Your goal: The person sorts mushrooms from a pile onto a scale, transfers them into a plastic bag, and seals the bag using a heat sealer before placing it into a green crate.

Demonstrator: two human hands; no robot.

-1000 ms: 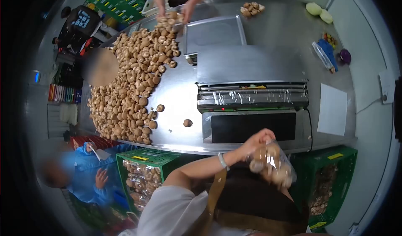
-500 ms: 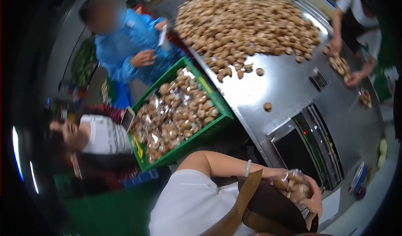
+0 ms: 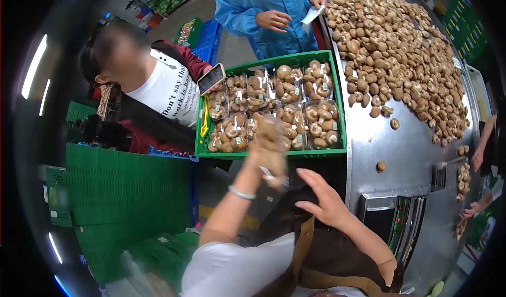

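Note:
My left hand (image 3: 256, 159), with a pale bracelet on its wrist, holds a clear pack of brown mushrooms (image 3: 275, 165); both are smeared by motion at the near edge of the green crate (image 3: 274, 153). Inside the crate lie several wrapped packs of mushrooms (image 3: 322, 120) in rows. To the right of the held pack, my right hand (image 3: 322, 199) has its fingers spread and nothing in them, apart from the pack.
Loose mushrooms (image 3: 390, 60) are heaped on the metal table (image 3: 363, 149), near a machine (image 3: 398, 218). One person in blue (image 3: 269, 4) holds paper; another person (image 3: 163, 81) holds a phone (image 3: 211, 79). A co-worker's hands (image 3: 472, 210) are at far right. Green crates (image 3: 126, 202) stand left.
The view has turned toward the crate. My left hand has carried the pack left to the crate's near edge, and my right hand has let go of it.

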